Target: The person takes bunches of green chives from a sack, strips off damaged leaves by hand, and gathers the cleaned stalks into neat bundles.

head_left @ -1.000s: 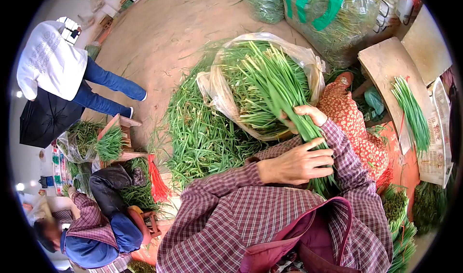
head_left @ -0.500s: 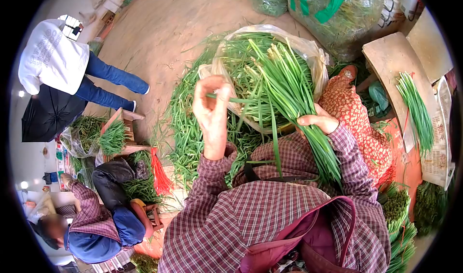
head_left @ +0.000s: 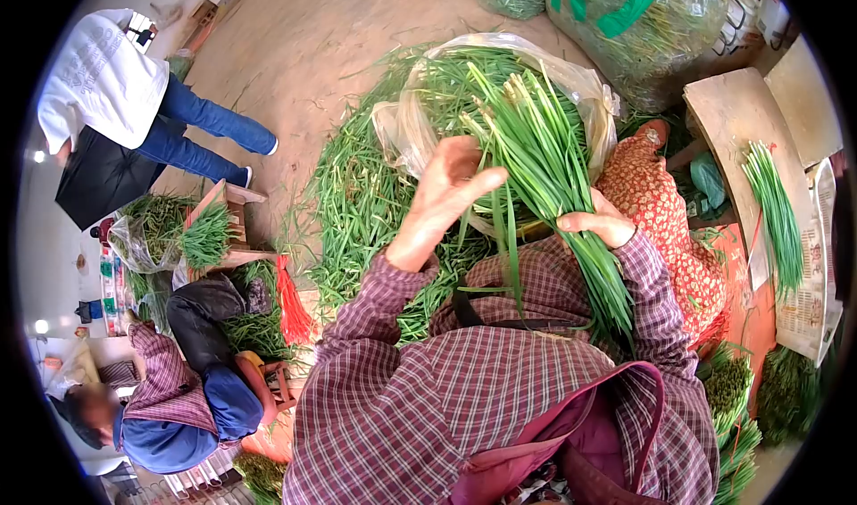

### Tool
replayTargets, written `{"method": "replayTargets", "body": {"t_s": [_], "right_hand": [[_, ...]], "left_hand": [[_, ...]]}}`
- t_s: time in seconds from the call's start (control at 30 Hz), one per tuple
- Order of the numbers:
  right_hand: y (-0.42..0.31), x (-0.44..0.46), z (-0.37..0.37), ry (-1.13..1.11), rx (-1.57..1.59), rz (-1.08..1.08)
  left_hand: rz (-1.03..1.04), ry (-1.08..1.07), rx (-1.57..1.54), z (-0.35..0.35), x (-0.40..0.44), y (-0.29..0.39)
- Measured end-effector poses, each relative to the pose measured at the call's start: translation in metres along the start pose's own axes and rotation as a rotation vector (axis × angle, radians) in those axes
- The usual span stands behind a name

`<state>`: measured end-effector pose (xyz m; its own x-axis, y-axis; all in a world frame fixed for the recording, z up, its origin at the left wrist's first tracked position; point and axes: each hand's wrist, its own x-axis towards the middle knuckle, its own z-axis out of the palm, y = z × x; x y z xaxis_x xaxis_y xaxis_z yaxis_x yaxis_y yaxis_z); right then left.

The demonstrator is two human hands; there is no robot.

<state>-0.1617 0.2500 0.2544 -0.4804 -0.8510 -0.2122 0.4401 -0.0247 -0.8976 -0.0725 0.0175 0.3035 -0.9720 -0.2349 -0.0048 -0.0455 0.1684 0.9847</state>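
My right hand (head_left: 600, 222) is wrapped round the middle of a bunch of garlic chives (head_left: 533, 139). The pale cut ends point up and away, and the green leaf tips hang down over my lap. My left hand (head_left: 444, 200) is at the left edge of the bunch, its thumb stretched out apart from the fingers; the fingertips are partly hidden near the stalks. A few loose leaves (head_left: 511, 251) dangle below the bunch. Under both hands a clear plastic bag (head_left: 406, 139) lies open, full of chives, with a heap of loose leaves (head_left: 344, 228) around it.
At right, a tied chive bunch (head_left: 775, 215) lies on a board (head_left: 728, 117). A stuffed bag (head_left: 638, 41) stands behind. On the left are a seated person (head_left: 178, 398), a standing person (head_left: 116, 86) with a black umbrella (head_left: 107, 175), a wooden stool (head_left: 234, 219) and red ties (head_left: 295, 300).
My left hand has moved right to the bunch, its pinch has opened, and the leaf it held is no longer in it. The right hand keeps its hold on the bunch.
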Motion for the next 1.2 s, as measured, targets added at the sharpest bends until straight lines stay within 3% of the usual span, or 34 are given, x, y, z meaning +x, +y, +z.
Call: {"method": "replayTargets", "body": {"t_s": [0.23,0.47,0.8,0.87,0.9,0.97,1.03,1.1,1.13,1.2], "right_hand": [[-0.002,-0.004,-0.001,-0.001,-0.032,0.013],[0.005,-0.006,-0.006,0.009,0.015,0.054],[0.007,-0.009,-0.007,-0.002,0.055,0.055],[0.005,-0.011,-0.003,-0.014,0.086,0.057],[0.003,-0.014,-0.003,-0.030,0.130,0.054],[0.005,-0.019,-0.005,-0.048,0.175,0.057],[0.010,-0.026,-0.008,-0.035,0.101,0.075],[0.008,-0.036,-0.010,-0.019,0.107,0.086],[0.007,-0.041,-0.011,-0.033,0.146,0.067],[0.007,-0.047,-0.013,-0.035,0.205,0.050]], "left_hand": [[-0.063,-0.158,-0.084,-0.004,0.011,-0.014],[-0.155,-0.285,0.056,-0.013,0.010,-0.005],[-0.034,-0.284,0.159,-0.011,0.015,-0.017],[0.185,-0.185,0.497,-0.020,0.015,-0.015],[0.183,-0.185,0.497,-0.024,0.017,-0.019],[0.532,-0.062,0.977,-0.041,0.023,-0.038],[0.653,0.044,1.282,-0.055,0.030,-0.043],[0.534,0.160,1.349,-0.090,0.039,-0.056],[0.308,0.213,1.304,-0.105,0.041,-0.054],[0.207,0.228,1.363,-0.131,0.039,-0.071]]}}
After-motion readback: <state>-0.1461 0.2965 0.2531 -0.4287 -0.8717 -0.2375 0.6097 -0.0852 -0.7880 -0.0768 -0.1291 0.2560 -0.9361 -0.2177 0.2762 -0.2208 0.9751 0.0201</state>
